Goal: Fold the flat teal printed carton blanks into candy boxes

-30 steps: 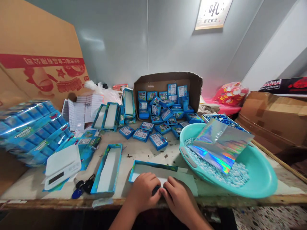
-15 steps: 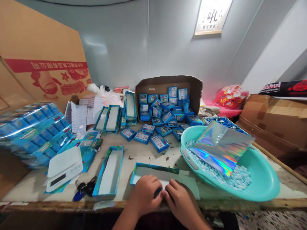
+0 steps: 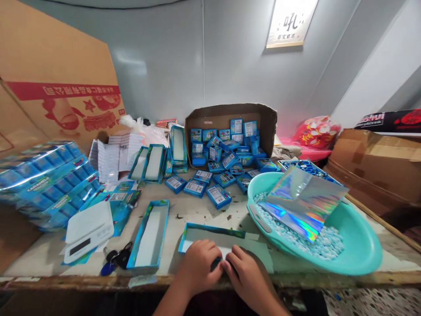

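Note:
In front of me lies a partly folded cardboard tray [image 3: 210,235], white inside and blue outside. Its far side and left end stand up, while the right end spreads flat. My left hand [image 3: 203,265] is closed, fingers curled over the near edge of this tray. Close beside it, my right hand [image 3: 246,271] pinches the same edge, and the thumbs almost touch. The near wall is mostly hidden under the fingers. A folded tray [image 3: 153,239] of the same kind rests to the left.
A turquoise basin [image 3: 365,245] at right holds small pale-blue pieces and a silvery holographic sheet [image 3: 305,197]. Small blue boxes [image 3: 219,196] spill from a brown carton [image 3: 272,127] behind. At left are a white scale [image 3: 90,224], keys [image 3: 123,256] and wrapped blue packs [image 3: 49,184].
Almost nothing differs. Both hands keep their grip on the tray's near edge, and the view has shifted very slightly.

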### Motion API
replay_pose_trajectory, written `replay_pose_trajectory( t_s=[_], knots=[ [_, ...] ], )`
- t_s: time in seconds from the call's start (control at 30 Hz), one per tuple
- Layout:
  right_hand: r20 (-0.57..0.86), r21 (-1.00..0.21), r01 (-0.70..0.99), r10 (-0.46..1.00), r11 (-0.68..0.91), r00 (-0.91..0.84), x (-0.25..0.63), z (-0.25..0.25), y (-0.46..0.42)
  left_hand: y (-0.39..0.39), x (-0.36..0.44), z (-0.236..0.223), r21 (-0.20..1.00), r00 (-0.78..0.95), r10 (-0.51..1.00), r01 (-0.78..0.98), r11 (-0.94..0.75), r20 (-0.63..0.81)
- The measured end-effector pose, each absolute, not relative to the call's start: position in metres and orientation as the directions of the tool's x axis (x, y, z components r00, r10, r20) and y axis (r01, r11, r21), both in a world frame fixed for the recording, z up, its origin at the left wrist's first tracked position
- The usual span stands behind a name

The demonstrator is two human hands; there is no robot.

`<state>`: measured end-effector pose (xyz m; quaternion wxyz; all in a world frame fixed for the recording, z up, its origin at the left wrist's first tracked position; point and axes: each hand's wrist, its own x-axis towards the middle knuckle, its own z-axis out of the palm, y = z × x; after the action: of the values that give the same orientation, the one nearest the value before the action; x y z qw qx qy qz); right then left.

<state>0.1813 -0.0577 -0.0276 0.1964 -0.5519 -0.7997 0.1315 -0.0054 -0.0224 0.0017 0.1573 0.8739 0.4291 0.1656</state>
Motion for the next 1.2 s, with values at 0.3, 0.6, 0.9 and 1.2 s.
replay_pose_trajectory(
  t_s=[0.3,0.6,0.9,1.2],
  knots=[
    [0.163,-0.427,0.832,0.935,0.354,-0.314,0.1823,-0.0276,-0.0593,-0.0230,-0.0057,0.0018,0.416,0.571,0.807,0.704,-0.576,0.150],
    [0.167,-0.416,0.835,0.933,0.359,-0.318,0.1817,-0.0270,-0.0590,-0.0227,-0.0054,0.0026,0.411,0.574,0.806,0.706,-0.576,0.144],
    [0.189,-0.395,0.843,0.930,0.366,-0.315,0.1812,-0.0269,-0.0578,-0.0223,-0.0057,0.0023,0.398,0.577,0.804,0.709,-0.582,0.146],
    [0.190,-0.388,0.847,0.931,0.363,-0.312,0.1815,-0.0253,-0.0591,-0.0221,-0.0056,0.0021,0.401,0.575,0.805,0.710,-0.579,0.145]
  ],
)
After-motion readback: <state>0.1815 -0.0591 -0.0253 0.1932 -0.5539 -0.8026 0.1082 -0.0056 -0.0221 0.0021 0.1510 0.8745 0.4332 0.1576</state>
